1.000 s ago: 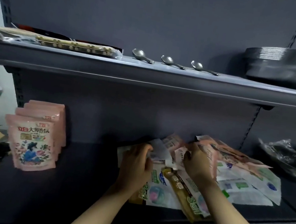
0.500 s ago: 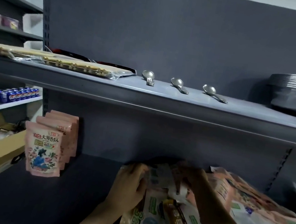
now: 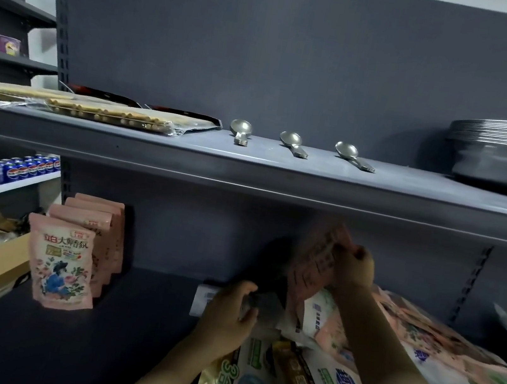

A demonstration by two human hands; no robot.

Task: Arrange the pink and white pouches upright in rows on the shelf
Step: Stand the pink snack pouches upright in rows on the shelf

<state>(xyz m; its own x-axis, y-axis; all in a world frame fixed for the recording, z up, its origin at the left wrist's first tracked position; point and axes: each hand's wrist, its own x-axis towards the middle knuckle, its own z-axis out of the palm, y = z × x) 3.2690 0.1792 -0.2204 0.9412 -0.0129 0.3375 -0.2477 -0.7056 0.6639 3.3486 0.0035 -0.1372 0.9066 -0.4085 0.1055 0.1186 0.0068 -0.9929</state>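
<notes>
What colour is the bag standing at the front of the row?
Pink, with a flowery picture of a figure in blue; the front pouch shows best in the head view.

- There was one view only, a wide-angle camera worn on the person's head, so no second view shared any part of the scene.
- It faced the dark back panel of the shelving nearly square on, tilted slightly down.
- It sat close: both forearms entered from 5 and 6 o'clock, with the left hand [image 3: 227, 315] and right hand [image 3: 353, 267] low and right of centre.
- The upper shelf [image 3: 282, 171] crossed the frame about eye level, its top surface seen at a shallow angle.
- The lower shelf [image 3: 63, 337] was seen from above, filling 6 to 8 o'clock.
- A neighbouring shelving unit showed at 9 o'clock.
- Wide-angle bending curved the edges.
</notes>
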